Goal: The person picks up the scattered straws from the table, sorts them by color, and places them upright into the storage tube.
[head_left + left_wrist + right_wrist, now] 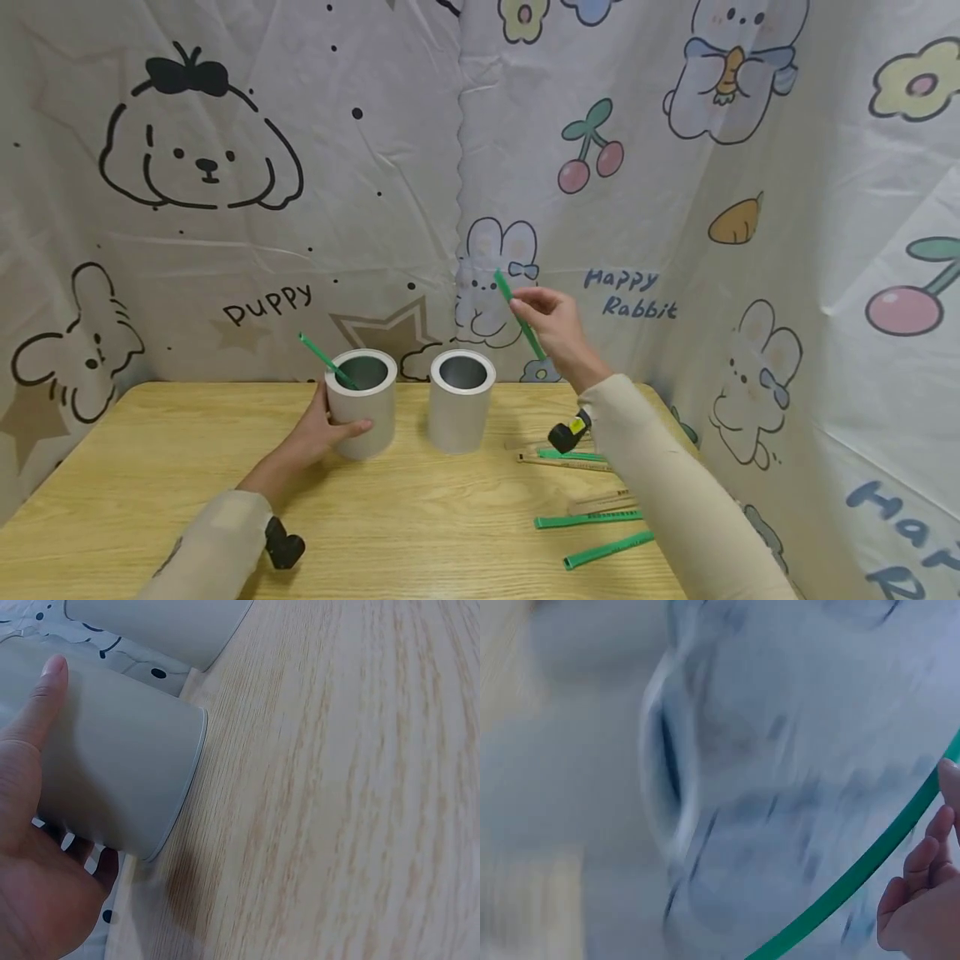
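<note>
My left hand (322, 429) grips a pale cylindrical holder (367, 429) from its left side, thumb across the front. In the left wrist view the thumb (46, 697) lies along the holder's wall, with other fingers partly hidden behind it. A green pen (318, 352) leans out over this holder's white rim. My right hand (555, 329) is raised to the right of a second, matching holder (459, 421), pinching another slim green pen (528, 329) that slants in the air. In the right wrist view this pen (855, 874) runs down-left from the fingertips.
On the wooden table (450, 533), several green pens (588, 521) and light wooden pencils (562, 462) lie at the right, partly hidden under my right sleeve (667, 475). A printed cloth (375, 250) hangs behind and beside the table.
</note>
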Demonstrator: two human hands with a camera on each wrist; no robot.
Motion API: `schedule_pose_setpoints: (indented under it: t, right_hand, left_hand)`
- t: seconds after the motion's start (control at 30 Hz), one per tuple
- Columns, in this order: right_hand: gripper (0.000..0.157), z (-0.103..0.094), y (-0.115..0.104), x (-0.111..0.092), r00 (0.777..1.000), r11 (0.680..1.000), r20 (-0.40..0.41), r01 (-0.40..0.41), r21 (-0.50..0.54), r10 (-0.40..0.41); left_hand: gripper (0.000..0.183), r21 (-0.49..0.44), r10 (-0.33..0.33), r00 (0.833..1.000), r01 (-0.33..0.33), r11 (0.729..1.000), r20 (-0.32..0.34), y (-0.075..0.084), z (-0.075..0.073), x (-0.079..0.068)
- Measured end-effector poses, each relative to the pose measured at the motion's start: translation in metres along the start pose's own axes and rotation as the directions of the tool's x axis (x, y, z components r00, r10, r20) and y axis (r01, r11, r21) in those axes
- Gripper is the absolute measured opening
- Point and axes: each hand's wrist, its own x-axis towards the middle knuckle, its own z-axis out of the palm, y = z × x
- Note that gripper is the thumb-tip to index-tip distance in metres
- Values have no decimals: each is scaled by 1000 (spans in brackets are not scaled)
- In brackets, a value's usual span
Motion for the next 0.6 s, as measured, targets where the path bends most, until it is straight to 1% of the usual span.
schedule_pose_setpoints:
  t: [0.07,0.13,0.2,0.3,0.37,0.4,0.47,0.5,0.6]
  right_hand:
    - [12,23,-18,3,999,991,15,41,131,-43]
    - [11,46,-39,3,996,970,36,72,233,-83]
    - [17,69,-56,4,992,942,56,90,322,-114]
    - [24,102,-73,4,990,905,85,68,419,-114]
    - [23,123,-78,4,989,884,108,39,466,-101]
    - [19,132,-78,4,988,877,120,24,480,-93]
    - [12,149,-75,3,987,877,139,1,481,-77]
    - [14,156,-72,2,987,881,147,-9,474,-69]
    - [25,174,-59,0,986,898,165,-37,438,-40]
  left_hand:
    - [106,2,4,1000,-4,1000,-3,-1,0,0]
    - [107,4,13,1000,-13,1000,-6,-2,0,0]
    - [107,4,20,1000,-20,1000,-9,-2,-1,1]
    - [106,-3,12,1000,-12,1000,-9,-2,-1,0]
    - [105,-8,6,1000,-6,1000,-6,-2,-2,0]
    - [104,-11,5,1000,-5,1000,-4,-2,-2,-1]
    - [103,-13,6,1000,-6,1000,-1,-2,-2,-1]
    - [103,-11,9,1000,-9,1000,2,-2,-2,0]
    - [103,-7,6,1000,-6,1000,6,-1,-2,1]
